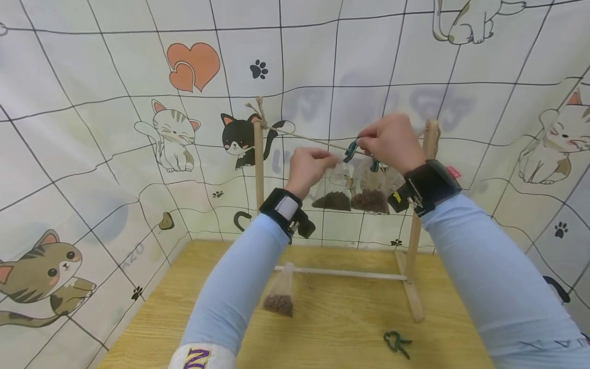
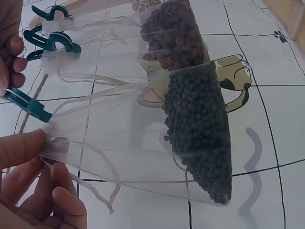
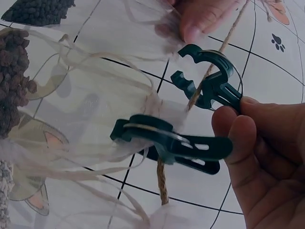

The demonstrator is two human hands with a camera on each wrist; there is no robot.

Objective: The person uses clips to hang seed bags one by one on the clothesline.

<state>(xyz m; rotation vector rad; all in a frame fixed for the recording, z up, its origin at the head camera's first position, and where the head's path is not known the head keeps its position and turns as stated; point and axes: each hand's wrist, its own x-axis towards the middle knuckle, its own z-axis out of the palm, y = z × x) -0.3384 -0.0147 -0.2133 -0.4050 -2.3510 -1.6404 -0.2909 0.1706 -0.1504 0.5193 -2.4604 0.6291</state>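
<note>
My left hand (image 1: 308, 166) pinches the top of a sheer drawstring pouch (image 2: 198, 129) filled with small dark round pellets, just below a twine line (image 1: 304, 136). Between the thumb and fingers of my right hand (image 1: 392, 141) are the handles of a green spring clip (image 3: 209, 78). That clip's jaws are spread, with the twine running by them, close to the pouch's top edge. Beside it, another green clip (image 3: 167, 138) fastens a pouch of reddish-brown bits (image 1: 370, 200) to the twine. Part of a pouch with pale grey contents (image 2: 145, 5) shows farther along.
The twine is tied between two wooden posts (image 1: 259, 169) joined by a low crossbar (image 1: 350, 273). A sheer pouch with brownish contents (image 1: 278, 302) stands on the wooden table (image 1: 332, 328). A loose green clip (image 1: 396, 342) lies at the front right. Cat-printed cloth (image 1: 304, 61) hangs behind.
</note>
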